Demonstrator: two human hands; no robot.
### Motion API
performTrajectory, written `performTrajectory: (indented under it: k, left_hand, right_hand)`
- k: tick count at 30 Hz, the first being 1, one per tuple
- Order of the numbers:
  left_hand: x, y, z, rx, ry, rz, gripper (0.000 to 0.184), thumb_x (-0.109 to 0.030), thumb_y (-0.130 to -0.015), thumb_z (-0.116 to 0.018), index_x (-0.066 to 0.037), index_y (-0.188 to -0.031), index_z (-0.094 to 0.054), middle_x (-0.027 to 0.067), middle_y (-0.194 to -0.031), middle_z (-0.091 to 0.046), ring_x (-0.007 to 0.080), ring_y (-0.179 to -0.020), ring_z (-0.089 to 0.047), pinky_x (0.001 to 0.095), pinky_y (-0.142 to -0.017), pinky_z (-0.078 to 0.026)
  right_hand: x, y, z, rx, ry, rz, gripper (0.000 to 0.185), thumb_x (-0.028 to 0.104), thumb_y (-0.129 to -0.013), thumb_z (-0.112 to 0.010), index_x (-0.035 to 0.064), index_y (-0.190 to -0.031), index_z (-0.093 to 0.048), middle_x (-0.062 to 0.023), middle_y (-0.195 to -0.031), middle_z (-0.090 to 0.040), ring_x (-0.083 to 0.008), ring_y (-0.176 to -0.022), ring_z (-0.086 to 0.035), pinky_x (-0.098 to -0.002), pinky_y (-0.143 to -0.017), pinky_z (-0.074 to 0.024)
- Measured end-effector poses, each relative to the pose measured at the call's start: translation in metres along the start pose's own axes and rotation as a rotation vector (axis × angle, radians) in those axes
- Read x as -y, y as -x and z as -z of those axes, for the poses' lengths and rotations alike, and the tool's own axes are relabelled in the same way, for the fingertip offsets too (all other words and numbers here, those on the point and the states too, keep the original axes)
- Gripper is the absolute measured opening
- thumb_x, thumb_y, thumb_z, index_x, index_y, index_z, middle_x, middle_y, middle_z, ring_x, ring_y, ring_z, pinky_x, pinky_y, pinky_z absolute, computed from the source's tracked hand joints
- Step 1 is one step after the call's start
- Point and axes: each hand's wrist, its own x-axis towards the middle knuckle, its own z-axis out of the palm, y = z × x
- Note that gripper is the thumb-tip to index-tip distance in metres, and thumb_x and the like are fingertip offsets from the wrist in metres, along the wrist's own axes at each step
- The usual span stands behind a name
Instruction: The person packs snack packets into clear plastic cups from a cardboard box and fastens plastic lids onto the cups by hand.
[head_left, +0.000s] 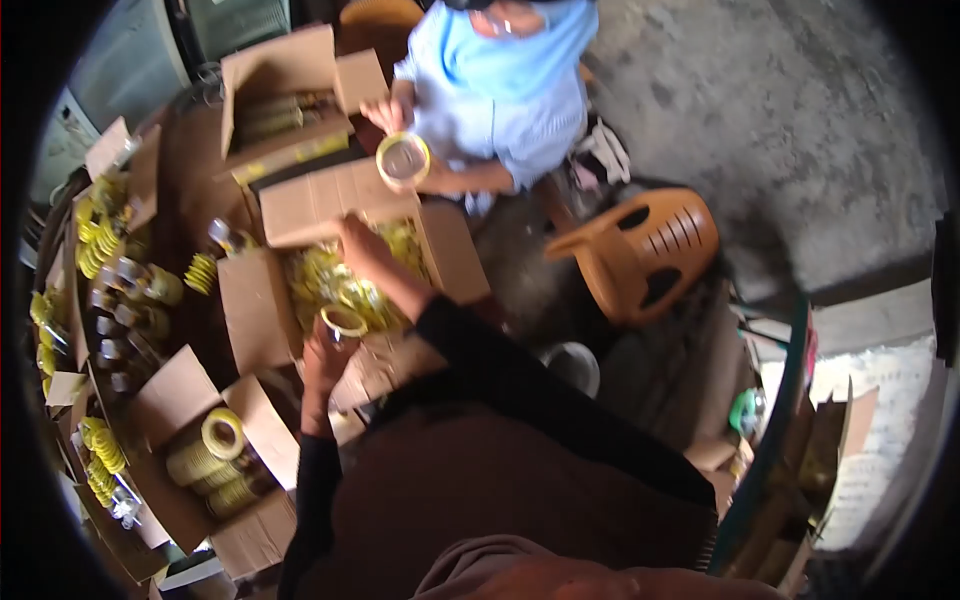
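Observation:
My left hand (325, 362) is closed around a yellow-rimmed round container (344, 321), its rim facing up, at the near side of an open cardboard box (252, 310). Many shiny yellow pieces (325, 275), perhaps wrappers, fill that box. Over its far part is my right hand (362, 248), with the fingers bunched together. Whatever those fingers pinch, if anything, is too small and blurred to make out.
Opposite me a person (500, 110) holds another yellow-rimmed round thing (403, 160). Boxes with stacked yellow-rimmed rings (222, 433) stand near left and far left. Stacks of yellow rings (98, 247) line the left. An orange plastic chair (640, 250) stands right.

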Motion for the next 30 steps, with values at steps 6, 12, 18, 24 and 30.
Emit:
performTrajectory:
  k: [6,12,18,24,30]
  left_hand:
    - [0.016,0.019,0.01,-0.04,-0.112,-0.202,0.054,-0.02,-0.071,-0.08,0.001,-0.111,-0.051,0.0176,-0.088,-0.066,0.0311,-0.077,-0.066,0.0374,-0.067,-0.052]
    - [-0.002,0.014,0.015,0.067,-0.051,-0.169,0.06,-0.027,-0.069,-0.082,0.0,-0.111,-0.049,0.0198,-0.084,-0.065,0.0375,-0.075,-0.064,0.0408,-0.063,-0.051]
    - [0.002,0.016,0.025,0.01,-0.186,-0.227,0.074,-0.036,-0.068,-0.082,0.008,-0.115,-0.046,0.0224,-0.082,-0.063,0.0395,-0.072,-0.063,0.0427,-0.061,-0.05]
    - [-0.003,0.021,0.033,0.012,-0.086,-0.167,0.062,-0.033,-0.069,-0.081,0.001,-0.11,-0.051,0.0196,-0.073,-0.061,0.0389,-0.068,-0.062,0.0427,-0.06,-0.048]
    - [-0.001,0.021,0.035,-0.001,-0.051,-0.144,0.056,-0.03,-0.068,-0.081,0.001,-0.101,-0.048,0.0203,-0.068,-0.06,0.0408,-0.065,-0.06,0.0437,-0.057,-0.047]
  right_hand:
    - [0.045,0.054,0.044,0.509,-0.388,0.097,0.02,0.013,-0.083,-0.061,0.0037,-0.101,-0.06,-0.0204,-0.106,-0.061,-0.0358,-0.093,-0.062,-0.0422,-0.077,-0.05]
    - [0.036,0.111,0.034,0.269,-0.32,0.111,0.023,0.016,-0.082,-0.069,0.0028,-0.098,-0.059,-0.016,-0.097,-0.061,-0.0329,-0.089,-0.062,-0.0392,-0.075,-0.0492]
    - [0.069,0.105,0.036,0.027,-0.346,0.198,0.022,0.012,-0.079,-0.068,0.0022,-0.095,-0.056,-0.0146,-0.089,-0.061,-0.0335,-0.079,-0.062,-0.0389,-0.069,-0.0492]
    - [0.081,0.106,0.047,0.127,-0.203,0.145,0.013,0.016,-0.086,-0.063,0.003,-0.085,-0.061,-0.014,-0.082,-0.062,-0.0317,-0.076,-0.062,-0.0385,-0.066,-0.0489]
    - [0.095,0.104,0.054,0.03,-0.174,0.235,0.01,0.013,-0.086,-0.062,0.0046,-0.09,-0.059,-0.0114,-0.084,-0.062,-0.0308,-0.078,-0.062,-0.0387,-0.068,-0.0485]
